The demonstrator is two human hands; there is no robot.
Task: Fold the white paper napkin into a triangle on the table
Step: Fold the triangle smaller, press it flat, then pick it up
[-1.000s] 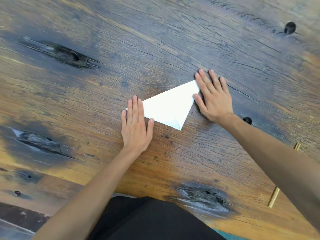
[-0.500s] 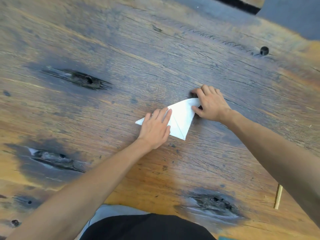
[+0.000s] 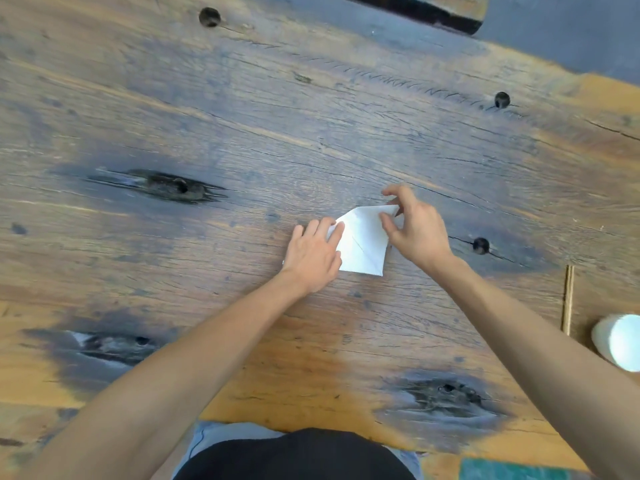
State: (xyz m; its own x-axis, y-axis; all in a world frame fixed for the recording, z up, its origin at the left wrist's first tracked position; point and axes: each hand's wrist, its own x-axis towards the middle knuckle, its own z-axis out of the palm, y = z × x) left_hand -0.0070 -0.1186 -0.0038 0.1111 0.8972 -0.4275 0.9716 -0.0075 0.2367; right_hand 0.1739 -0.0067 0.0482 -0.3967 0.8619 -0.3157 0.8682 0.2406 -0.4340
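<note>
Napkin [image 3: 363,242] corner newly lifted — right hand [image 3: 414,233] pinching, left hand [image 3: 313,256] flat.

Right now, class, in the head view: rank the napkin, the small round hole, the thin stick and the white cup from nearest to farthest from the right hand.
From the right hand:
1. Napkin: touching it, to its left.
2. Small round hole: just right.
3. Thin stick: farther right, nearer the person.
4. White cup: right edge of view.

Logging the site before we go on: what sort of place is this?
Probably a home or workshop: a rough, knotted wooden table, a white roll at its right edge, grey floor beyond. Hard to say more.
</note>
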